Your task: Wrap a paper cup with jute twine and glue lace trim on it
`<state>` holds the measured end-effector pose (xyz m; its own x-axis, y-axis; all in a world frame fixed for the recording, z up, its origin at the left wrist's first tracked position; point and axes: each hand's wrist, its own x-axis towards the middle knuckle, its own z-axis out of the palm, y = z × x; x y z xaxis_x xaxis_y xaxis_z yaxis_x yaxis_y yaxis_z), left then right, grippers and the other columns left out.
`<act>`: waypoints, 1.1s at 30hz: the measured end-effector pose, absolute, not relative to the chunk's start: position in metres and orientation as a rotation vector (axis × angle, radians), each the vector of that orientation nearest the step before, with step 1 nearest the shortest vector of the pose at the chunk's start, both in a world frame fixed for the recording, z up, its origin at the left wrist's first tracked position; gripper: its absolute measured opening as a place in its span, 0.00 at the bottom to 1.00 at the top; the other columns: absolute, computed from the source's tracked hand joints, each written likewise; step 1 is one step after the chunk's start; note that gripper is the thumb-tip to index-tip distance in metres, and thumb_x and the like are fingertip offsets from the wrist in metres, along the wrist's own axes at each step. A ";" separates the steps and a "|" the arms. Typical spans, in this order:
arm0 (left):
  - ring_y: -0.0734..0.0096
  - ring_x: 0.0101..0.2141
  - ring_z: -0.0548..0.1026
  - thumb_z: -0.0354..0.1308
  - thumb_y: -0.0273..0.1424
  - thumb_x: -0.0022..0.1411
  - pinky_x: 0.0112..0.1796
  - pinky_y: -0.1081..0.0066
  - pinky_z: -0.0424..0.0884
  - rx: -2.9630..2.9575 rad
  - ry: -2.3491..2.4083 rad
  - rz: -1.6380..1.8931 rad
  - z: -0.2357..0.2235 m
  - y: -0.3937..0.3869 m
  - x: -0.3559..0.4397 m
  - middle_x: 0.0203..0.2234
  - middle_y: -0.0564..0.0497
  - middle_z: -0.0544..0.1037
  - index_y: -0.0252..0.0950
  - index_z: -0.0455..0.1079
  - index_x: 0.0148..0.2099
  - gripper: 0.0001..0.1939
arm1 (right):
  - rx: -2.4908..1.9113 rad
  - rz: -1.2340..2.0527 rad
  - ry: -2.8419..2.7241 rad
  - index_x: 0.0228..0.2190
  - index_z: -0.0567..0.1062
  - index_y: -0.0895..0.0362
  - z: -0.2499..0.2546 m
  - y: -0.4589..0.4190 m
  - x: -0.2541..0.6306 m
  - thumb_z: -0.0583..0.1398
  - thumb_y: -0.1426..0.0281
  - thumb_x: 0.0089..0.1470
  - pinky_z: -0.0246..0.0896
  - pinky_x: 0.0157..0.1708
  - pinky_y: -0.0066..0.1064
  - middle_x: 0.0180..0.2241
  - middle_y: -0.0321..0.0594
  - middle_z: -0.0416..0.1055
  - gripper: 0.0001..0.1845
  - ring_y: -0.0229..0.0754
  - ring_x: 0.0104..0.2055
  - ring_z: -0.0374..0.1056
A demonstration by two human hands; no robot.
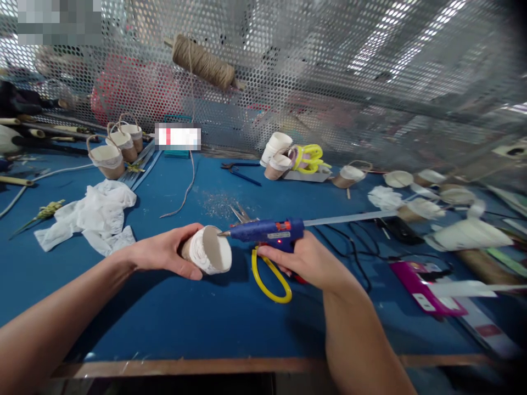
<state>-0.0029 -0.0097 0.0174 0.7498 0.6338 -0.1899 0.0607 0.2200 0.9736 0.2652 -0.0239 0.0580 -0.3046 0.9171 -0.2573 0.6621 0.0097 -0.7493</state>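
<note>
left hand [168, 253] gripping a white and brown cup [211, 251] tipped over the blue table [164, 318], right hand [310, 260] gripping a blue glue gun [267, 232], its tip at the cup's rim

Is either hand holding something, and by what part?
Left hand: lace-trimmed cup, by its outer side. Right hand: blue glue gun, by its handle.

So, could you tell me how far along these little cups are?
Three trimmed cups at the back left already have handles and look done. The left hand holds a white-trimmed cup, with the glue gun in the right hand at its rim. No handle shows on it, so that is probably left.
</note>
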 end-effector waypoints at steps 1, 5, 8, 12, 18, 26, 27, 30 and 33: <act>0.72 0.35 0.65 0.68 0.31 0.43 0.33 0.73 0.63 1.297 0.646 0.430 0.017 -0.009 -0.003 0.36 0.52 0.67 0.35 0.60 0.49 0.31 | -1.637 1.205 -1.999 0.17 0.67 0.57 0.058 -0.024 0.266 0.58 0.56 0.49 0.53 0.18 0.27 0.12 0.32 0.61 0.19 0.33 0.15 0.57; 0.73 0.33 0.65 0.68 0.31 0.43 0.32 0.74 0.63 1.314 0.654 0.419 0.016 -0.008 -0.004 0.34 0.53 0.66 0.34 0.60 0.47 0.29 | -1.662 1.231 -2.011 0.16 0.66 0.57 0.058 -0.025 0.267 0.59 0.57 0.49 0.52 0.17 0.27 0.11 0.32 0.60 0.20 0.33 0.14 0.56; 0.71 0.35 0.65 0.68 0.31 0.43 0.33 0.73 0.63 1.344 0.649 0.389 0.016 -0.009 -0.005 0.36 0.52 0.66 0.35 0.60 0.48 0.30 | -1.604 1.234 -2.025 0.14 0.66 0.57 0.058 -0.025 0.266 0.58 0.56 0.51 0.54 0.19 0.27 0.11 0.32 0.61 0.22 0.33 0.15 0.57; 0.71 0.35 0.65 0.68 0.31 0.43 0.33 0.73 0.64 1.321 0.627 0.366 0.018 -0.009 -0.006 0.36 0.52 0.66 0.35 0.60 0.48 0.30 | -1.555 1.297 -2.004 0.15 0.66 0.57 0.058 -0.024 0.265 0.58 0.57 0.50 0.55 0.19 0.27 0.10 0.32 0.61 0.21 0.32 0.14 0.57; 0.72 0.33 0.65 0.68 0.31 0.44 0.31 0.74 0.63 1.354 0.624 0.384 0.018 -0.008 -0.007 0.35 0.52 0.67 0.35 0.59 0.48 0.30 | -1.571 1.305 -1.999 0.12 0.63 0.57 0.062 -0.026 0.264 0.60 0.58 0.49 0.52 0.16 0.26 0.10 0.31 0.59 0.23 0.31 0.13 0.55; 0.70 0.35 0.65 0.67 0.32 0.44 0.33 0.73 0.63 1.407 0.606 0.380 0.016 -0.007 -0.009 0.37 0.51 0.67 0.35 0.59 0.48 0.29 | -1.502 1.397 -1.957 0.14 0.65 0.57 0.062 -0.026 0.262 0.60 0.59 0.50 0.51 0.14 0.23 0.10 0.30 0.60 0.21 0.29 0.13 0.54; 0.70 0.35 0.66 0.67 0.32 0.44 0.33 0.73 0.64 1.411 0.603 0.383 0.016 -0.007 -0.009 0.37 0.50 0.67 0.35 0.60 0.48 0.29 | -1.507 1.400 -1.966 0.13 0.65 0.57 0.062 -0.026 0.262 0.60 0.59 0.50 0.50 0.14 0.23 0.10 0.30 0.60 0.22 0.29 0.13 0.54; 0.69 0.36 0.66 0.68 0.32 0.43 0.33 0.73 0.64 1.445 0.620 0.391 0.017 -0.006 -0.009 0.37 0.50 0.68 0.35 0.60 0.47 0.29 | -1.491 1.401 -1.966 0.13 0.64 0.58 0.062 -0.026 0.263 0.60 0.58 0.50 0.50 0.14 0.23 0.10 0.31 0.60 0.22 0.28 0.12 0.54; 0.69 0.35 0.66 0.68 0.33 0.43 0.33 0.73 0.64 1.432 0.626 0.387 0.017 -0.007 -0.009 0.37 0.50 0.68 0.35 0.60 0.47 0.30 | -1.460 1.379 -1.927 0.18 0.68 0.58 0.062 -0.026 0.262 0.60 0.59 0.50 0.52 0.15 0.24 0.11 0.30 0.60 0.18 0.29 0.13 0.55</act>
